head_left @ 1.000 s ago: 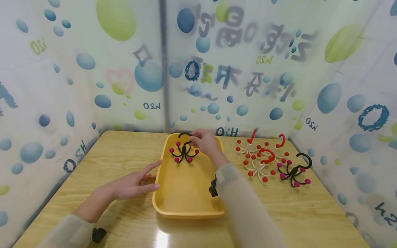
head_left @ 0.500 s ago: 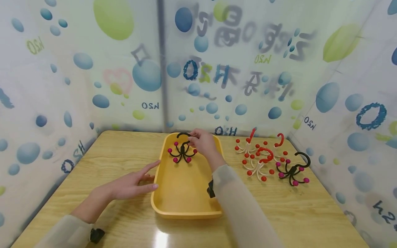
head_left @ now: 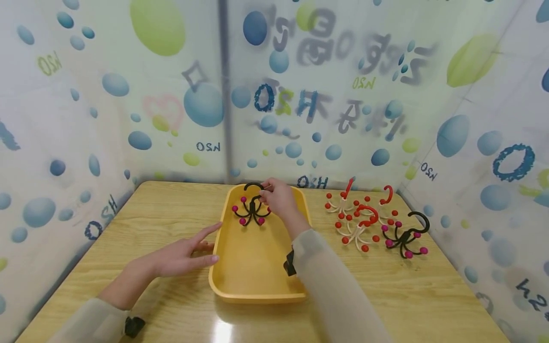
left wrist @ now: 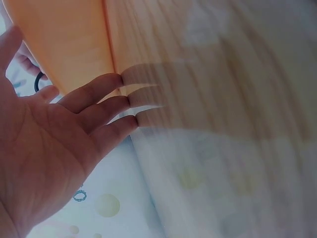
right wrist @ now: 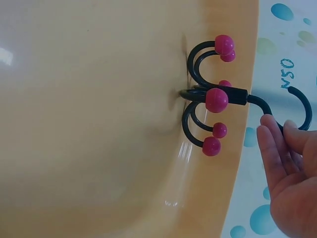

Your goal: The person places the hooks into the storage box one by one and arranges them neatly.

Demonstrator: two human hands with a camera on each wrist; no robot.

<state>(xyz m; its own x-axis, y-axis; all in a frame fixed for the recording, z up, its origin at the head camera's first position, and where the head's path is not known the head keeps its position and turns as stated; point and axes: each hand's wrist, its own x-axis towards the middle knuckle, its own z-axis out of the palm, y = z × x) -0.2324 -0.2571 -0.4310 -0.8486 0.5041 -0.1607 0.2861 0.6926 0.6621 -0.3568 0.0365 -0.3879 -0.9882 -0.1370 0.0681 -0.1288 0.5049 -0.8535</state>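
My right hand (head_left: 279,196) pinches the top hook of a black multi-arm hook hanger (head_left: 252,206) with pink ball tips. In the right wrist view the hanger (right wrist: 237,95) stands upright, its curved arms close over the floor of the yellow tray (right wrist: 99,124). Thumb and fingers of the right hand (right wrist: 292,178) meet at the hook's bend. My left hand (head_left: 184,257) lies at the left side of the yellow tray (head_left: 257,267), fingers spread, with its index fingertip and thumb right at the rim. The left wrist view shows that hand (left wrist: 49,148) with extended fingers.
Right of the tray, several white hook hangers (head_left: 358,233) with red hooks and red ball tips stand on the wooden table (head_left: 171,305). A second black hanger (head_left: 405,238) with pink tips is beside them. Patterned curtains (head_left: 343,119) enclose the table's back and sides.
The view has shifted slightly. Otherwise the right hand still holds the black hanger at the tray's far end, and the left hand stays by the rim.
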